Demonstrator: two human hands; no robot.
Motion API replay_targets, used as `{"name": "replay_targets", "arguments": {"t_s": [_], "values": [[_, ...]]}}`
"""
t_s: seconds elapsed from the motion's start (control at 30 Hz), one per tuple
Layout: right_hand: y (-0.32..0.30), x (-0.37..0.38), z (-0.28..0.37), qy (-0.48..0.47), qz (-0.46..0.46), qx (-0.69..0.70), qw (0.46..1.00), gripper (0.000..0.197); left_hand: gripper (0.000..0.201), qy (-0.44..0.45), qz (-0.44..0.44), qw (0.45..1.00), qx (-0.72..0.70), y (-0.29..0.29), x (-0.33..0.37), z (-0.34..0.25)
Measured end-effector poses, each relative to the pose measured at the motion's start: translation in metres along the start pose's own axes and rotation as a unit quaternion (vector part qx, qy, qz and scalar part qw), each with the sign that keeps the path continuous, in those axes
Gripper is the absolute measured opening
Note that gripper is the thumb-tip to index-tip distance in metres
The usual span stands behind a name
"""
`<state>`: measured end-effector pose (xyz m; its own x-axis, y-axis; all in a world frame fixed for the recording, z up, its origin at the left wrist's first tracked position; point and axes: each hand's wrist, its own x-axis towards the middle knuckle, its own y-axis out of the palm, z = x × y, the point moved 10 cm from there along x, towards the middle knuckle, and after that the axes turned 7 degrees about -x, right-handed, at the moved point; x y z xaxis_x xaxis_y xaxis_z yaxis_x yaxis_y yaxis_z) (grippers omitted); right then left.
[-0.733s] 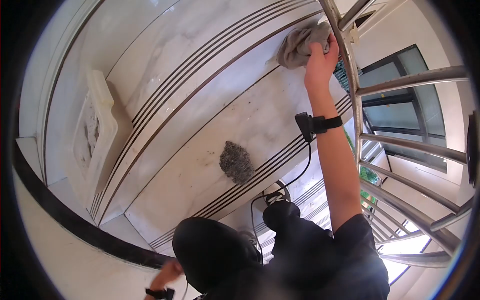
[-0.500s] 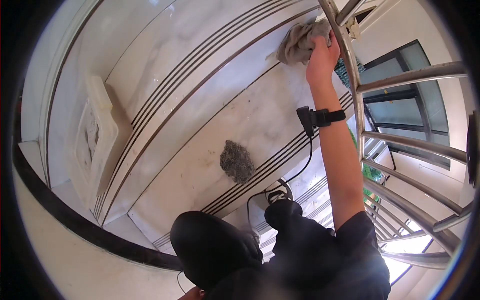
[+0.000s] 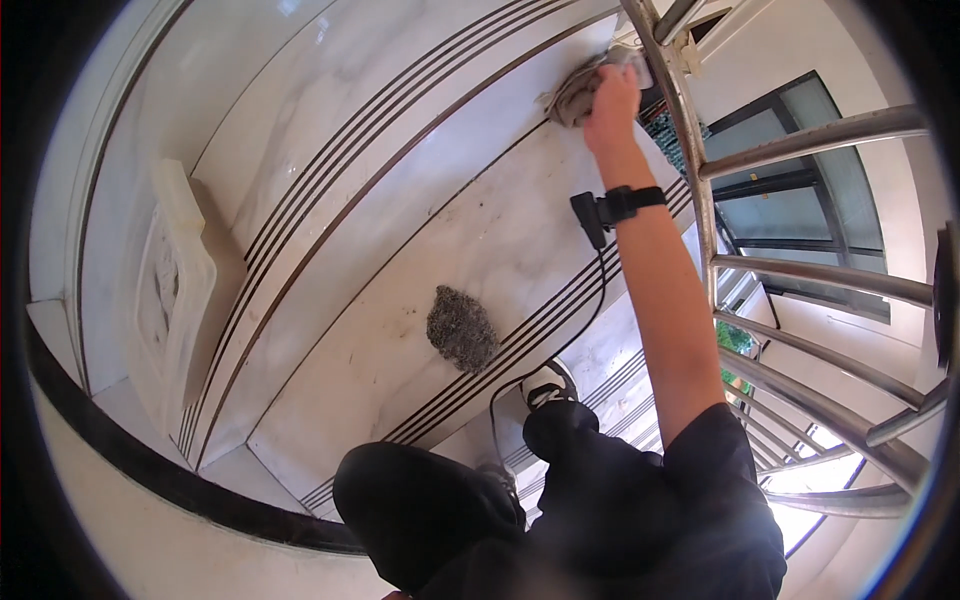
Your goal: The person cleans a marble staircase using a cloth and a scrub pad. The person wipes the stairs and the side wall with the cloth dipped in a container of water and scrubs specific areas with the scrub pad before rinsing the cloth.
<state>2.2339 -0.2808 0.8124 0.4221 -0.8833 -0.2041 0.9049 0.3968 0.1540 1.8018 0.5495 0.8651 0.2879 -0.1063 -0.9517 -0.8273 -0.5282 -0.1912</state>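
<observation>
My right hand reaches up to the far end of a marble stair tread, close to the metal railing. It is closed on a grey-brown cloth, pressed down where the tread meets the riser; part of the cloth is hidden behind the hand. A black strap with a small device and a cable sits on my right wrist. Of my left hand, only a sliver shows at the bottom edge, fingers hidden. Nearer to me on the same tread lies a dark grey, mesh-like clump, resembling a scouring pad.
A whitish plastic tub stands on the step at the left. Along the right side runs a metal railing with several bars. A patterned teal item lies beyond the hand. My shoe rests on a lower step.
My right hand and the cloth have shifted a little left, and the cloth looks more bunched under the hand. Less of my left hand shows at the lower edge. The grey clump stays on the tread.
</observation>
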Motion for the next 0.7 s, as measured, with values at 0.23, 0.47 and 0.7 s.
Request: {"name": "replay_targets", "arguments": {"t_s": [0.23, 0.47, 0.7], "values": [[0.047, -0.092, 0.005, -0.095, 0.082, -0.278, 0.952, 0.042, 0.042, 0.081, 0.033, 0.996, -0.004, -0.008, 0.004, 0.002], [0.048, -0.206, 0.002, -0.262, 0.124, -0.287, 0.913, 0.048, 0.018, 0.138, -0.117, 0.980, 0.083, -0.091, 0.048, -0.092], [0.025, -0.035, 0.045, -0.177, 0.058, -0.051, 0.981, 0.056, 0.022, 0.179, -0.106, 0.973, 0.096, -0.087, 0.054, -0.089]]}}
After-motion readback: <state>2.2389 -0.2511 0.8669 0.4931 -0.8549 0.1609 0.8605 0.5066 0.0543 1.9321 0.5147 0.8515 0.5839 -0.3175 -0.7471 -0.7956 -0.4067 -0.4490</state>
